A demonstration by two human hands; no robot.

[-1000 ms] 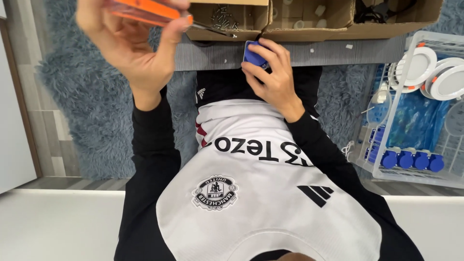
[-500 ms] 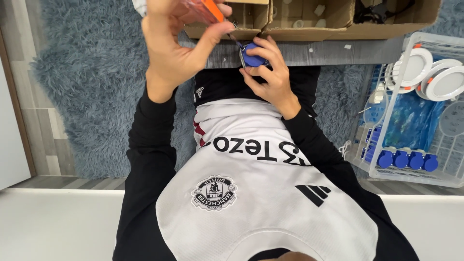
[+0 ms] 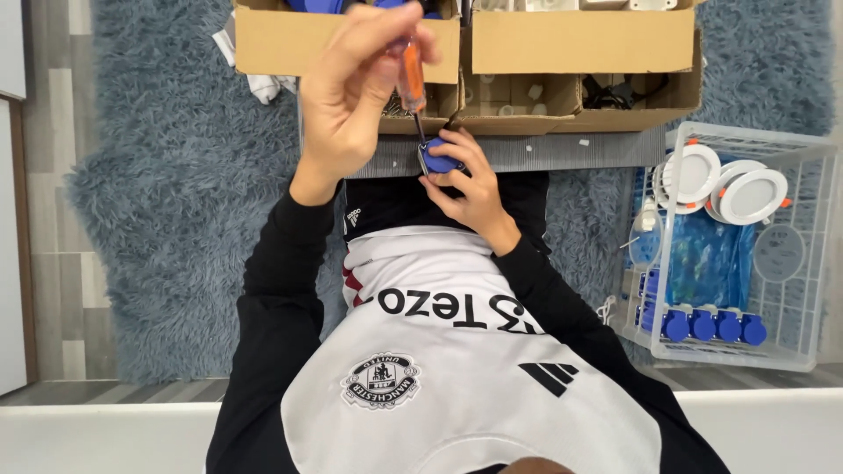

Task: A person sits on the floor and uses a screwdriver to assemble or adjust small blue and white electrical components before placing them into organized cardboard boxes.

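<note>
My left hand [image 3: 356, 92] is raised in front of the cardboard boxes and grips an orange-handled screwdriver [image 3: 411, 75] that points down. Its metal tip meets a small blue round part [image 3: 439, 161], which my right hand [image 3: 470, 191] pinches between its fingers just above my lap. The two hands are close together, left above right. My fingers hide most of the blue part.
Two open cardboard boxes [image 3: 580, 39] with small parts stand ahead of me on a grey mat [image 3: 571, 151]. At the right is a white basket [image 3: 812, 263] with round white lamps [image 3: 752, 195] and blue plugs [image 3: 702, 325]. A shaggy blue-grey rug [image 3: 176, 202] lies underneath.
My left hand has swung from the upper left in toward the centre, turning the screwdriver upright and bringing its tip onto the blue part. My right hand stayed holding that part.
</note>
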